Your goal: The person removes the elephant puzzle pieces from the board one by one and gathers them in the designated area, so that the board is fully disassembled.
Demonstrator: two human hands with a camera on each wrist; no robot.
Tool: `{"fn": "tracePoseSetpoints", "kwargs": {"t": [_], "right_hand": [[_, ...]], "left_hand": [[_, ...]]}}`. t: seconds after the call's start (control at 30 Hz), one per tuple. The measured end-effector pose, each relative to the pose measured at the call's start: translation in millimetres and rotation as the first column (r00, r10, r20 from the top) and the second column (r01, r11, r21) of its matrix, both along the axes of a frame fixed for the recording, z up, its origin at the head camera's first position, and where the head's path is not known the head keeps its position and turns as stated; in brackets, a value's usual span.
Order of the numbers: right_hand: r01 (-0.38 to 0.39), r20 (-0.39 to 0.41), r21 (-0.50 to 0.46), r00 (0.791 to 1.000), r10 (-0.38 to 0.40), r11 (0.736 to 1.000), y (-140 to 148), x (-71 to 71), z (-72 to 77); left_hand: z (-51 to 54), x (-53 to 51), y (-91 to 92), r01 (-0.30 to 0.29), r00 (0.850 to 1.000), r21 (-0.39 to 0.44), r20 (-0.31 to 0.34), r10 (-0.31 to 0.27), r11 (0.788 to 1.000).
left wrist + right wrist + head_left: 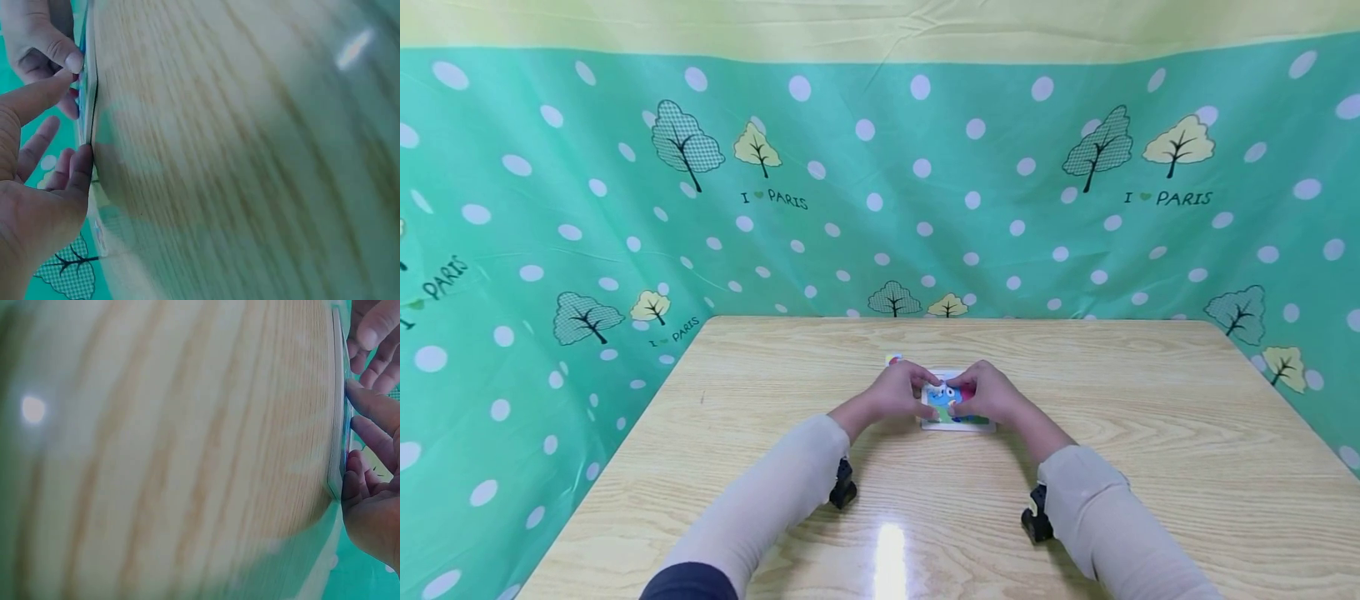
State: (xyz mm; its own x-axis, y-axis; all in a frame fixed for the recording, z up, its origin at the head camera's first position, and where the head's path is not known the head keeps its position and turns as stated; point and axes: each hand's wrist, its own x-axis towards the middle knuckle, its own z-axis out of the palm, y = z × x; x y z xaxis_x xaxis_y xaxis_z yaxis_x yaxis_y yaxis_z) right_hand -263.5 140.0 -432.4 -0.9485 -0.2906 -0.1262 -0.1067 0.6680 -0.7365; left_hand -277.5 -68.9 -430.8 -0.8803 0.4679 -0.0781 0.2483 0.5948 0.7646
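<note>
A flat picture board (958, 425) with a pale border and a blue cartoon figure lies on the table. My left hand (901, 390) is at its left side, the extended thumb (44, 94) reaching over the picture and a fingertip touching the edge. From the right side my right hand (991, 393) reaches over the picture, its thumb (369, 403) and forefinger pressing on the surface; the other fingers rest by the edge. Both hands cover parts of the picture. Whether any loose piece lies under the fingertips is hidden.
Behind my left hand lies a small colourful piece (892, 359), partly covered. The board rests on a wood-grain table (760, 375). A green dotted curtain (842, 183) hangs behind and along the sides.
</note>
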Motion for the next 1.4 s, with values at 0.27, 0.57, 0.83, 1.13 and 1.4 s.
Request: {"fn": "tracePoseSetpoints", "kwargs": {"t": [0.27, 0.57, 0.83, 1.13, 1.4], "right_hand": [[0.004, 0.011, -0.014, 1.0, -0.004, 1.0, 0.1, 0.4, 0.5], [0.0, 0.012, -0.012, 1.0, 0.0, 1.0, 0.2, 0.3, 0.6], [-0.002, 0.006, -0.007, 1.0, 0.002, 1.0, 1.0, 1.2, 0.8], [0.003, 0.01, -0.008, 1.0, -0.003, 1.0, 0.7, 1.9, 1.0], [0.008, 0.011, -0.018, 1.0, -0.008, 1.0, 0.0, 1.6, 1.0]], "left_hand": [[-3.8, -2.2, 0.7, -0.009, 1.0, -0.027, -0.023, 0.008, 1.0], [-6.9, -4.6, 0.1, 0.001, 0.999, -0.031, -0.042, -0.002, 1.0], [-8.0, -4.6, 1.2, -0.014, 0.999, -0.027, -0.032, 0.013, 1.0], [-8.4, -4.0, 2.0, -0.031, 0.999, -0.002, -0.01, 0.031, 1.0], [-7.9, -3.4, 3.1, -0.051, 0.999, 0.038, 0.005, 0.051, 0.998]]}}
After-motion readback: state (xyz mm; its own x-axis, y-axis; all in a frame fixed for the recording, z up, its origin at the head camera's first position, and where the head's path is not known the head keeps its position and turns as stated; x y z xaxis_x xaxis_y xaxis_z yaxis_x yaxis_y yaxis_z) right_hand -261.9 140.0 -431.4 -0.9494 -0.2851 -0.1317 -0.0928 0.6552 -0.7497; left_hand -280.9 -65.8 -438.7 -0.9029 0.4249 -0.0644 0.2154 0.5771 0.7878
